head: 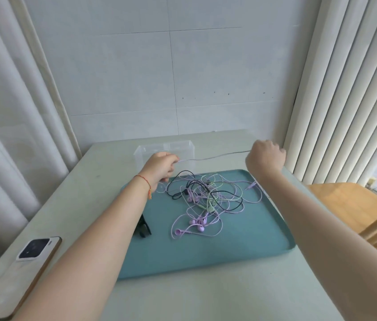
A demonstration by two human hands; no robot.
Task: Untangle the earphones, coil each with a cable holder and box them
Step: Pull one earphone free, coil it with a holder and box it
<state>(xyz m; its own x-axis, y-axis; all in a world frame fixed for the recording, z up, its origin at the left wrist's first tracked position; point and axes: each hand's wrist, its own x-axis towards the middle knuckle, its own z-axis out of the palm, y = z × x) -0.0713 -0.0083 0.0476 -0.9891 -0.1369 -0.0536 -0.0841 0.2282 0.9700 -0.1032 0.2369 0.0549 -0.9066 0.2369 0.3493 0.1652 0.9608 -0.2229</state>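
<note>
I'm stretching one cable (213, 156) sideways, left hand (159, 166) and right hand (266, 156) both pinching it in their fingers; tangle (206, 200) lying just below, nearer my left.

Teal tray (240, 246) — lilac, green, black, perhaps grey earphones (206, 200).

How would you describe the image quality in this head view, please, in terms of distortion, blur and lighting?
Head view: wide-angle bowing bends the curtains and the table edges; light is soft and even, shadows faint; the right hand looks slightly motion-smeared; the cable stretched between it and the left hand is thin and faint; the clear box nearly blends into the wall.
</note>
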